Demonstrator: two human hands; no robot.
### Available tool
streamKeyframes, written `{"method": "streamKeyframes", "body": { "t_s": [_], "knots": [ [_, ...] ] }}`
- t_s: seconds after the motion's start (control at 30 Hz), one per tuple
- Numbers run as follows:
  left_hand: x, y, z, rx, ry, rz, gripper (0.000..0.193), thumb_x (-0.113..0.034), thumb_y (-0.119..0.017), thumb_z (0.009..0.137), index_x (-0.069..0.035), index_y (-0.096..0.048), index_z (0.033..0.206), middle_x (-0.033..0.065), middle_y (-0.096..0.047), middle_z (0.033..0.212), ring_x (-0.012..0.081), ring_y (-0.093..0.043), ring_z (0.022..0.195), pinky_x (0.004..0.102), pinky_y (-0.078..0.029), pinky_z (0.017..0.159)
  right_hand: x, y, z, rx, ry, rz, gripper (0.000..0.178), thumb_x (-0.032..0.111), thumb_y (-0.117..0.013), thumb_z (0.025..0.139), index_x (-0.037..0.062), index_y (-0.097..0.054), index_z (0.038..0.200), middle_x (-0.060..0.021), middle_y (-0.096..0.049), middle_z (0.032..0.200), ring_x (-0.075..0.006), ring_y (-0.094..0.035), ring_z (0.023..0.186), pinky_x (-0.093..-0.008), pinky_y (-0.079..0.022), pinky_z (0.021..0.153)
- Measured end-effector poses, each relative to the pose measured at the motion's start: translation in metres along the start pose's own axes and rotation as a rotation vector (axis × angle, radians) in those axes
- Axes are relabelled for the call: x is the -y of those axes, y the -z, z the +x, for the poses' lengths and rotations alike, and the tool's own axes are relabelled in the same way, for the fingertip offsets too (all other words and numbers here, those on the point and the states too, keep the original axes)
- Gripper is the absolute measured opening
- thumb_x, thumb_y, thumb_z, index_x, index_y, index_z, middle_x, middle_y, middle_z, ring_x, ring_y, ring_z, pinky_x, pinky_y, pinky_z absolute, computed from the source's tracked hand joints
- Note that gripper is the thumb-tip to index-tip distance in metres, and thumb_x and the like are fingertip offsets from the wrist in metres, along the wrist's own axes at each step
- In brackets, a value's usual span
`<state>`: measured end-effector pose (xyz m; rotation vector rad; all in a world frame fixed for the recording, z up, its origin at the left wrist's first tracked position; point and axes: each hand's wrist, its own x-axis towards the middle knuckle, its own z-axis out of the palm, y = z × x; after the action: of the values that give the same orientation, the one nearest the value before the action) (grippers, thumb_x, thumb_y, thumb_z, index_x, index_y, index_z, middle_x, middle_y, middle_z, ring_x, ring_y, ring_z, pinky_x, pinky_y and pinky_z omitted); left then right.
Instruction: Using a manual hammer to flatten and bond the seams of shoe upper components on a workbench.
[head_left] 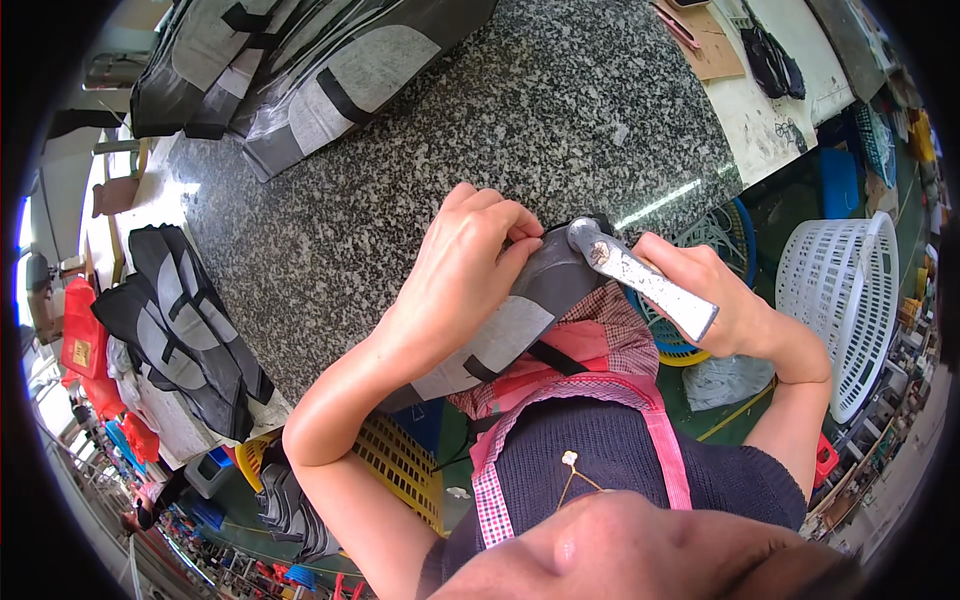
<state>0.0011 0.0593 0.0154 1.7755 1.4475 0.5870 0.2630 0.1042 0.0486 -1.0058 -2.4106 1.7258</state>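
A hammer with a worn whitish metal head is gripped in my right hand. Its rounded face rests at or just over the dark far end of a grey panel, by the table edge. This panel is flat and long, with a light grey patch and a black strap, and hangs partly over the edge toward my apron. My left hand is closed in a pinch at the panel's dark edge, just left of the hammer face. Whether anything small sits between those fingertips is hidden.
The speckled stone tabletop carries a stack of similar grey panels at the far left. More panels lie on a white surface at left. A white basket stands at right, a yellow crate below the table.
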Motion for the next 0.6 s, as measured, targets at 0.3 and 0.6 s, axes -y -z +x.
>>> {"method": "streamKeyframes", "body": {
  "t_s": [0.3,0.6],
  "knots": [
    [0.012,-0.010,-0.008,-0.155,-0.302,0.168,0.017,-0.001,-0.075,0.076,-0.003,-0.071,0.092,0.0071,-0.064,0.086,0.0257,-0.057,0.083,0.0366,-0.050,0.075,0.024,0.017,0.013,-0.283,0.254,-0.096,0.022,-0.001,-0.056,0.090,-0.0045,-0.053,0.112,-0.0207,-0.052,0.077,-0.0351,-0.060,0.069,-0.0388,-0.045,0.064],
    [0.011,-0.016,-0.014,-0.159,-0.513,0.507,0.022,-0.011,-0.064,0.070,-0.005,-0.064,0.091,0.0047,-0.054,0.088,0.0210,-0.053,0.087,0.0323,-0.043,0.071,0.023,0.014,0.022,-0.244,0.211,-0.082,0.021,0.008,-0.057,0.088,0.0002,-0.051,0.106,-0.0241,-0.063,0.079,-0.0426,-0.065,0.076,-0.0436,-0.050,0.060]
  ]
}}
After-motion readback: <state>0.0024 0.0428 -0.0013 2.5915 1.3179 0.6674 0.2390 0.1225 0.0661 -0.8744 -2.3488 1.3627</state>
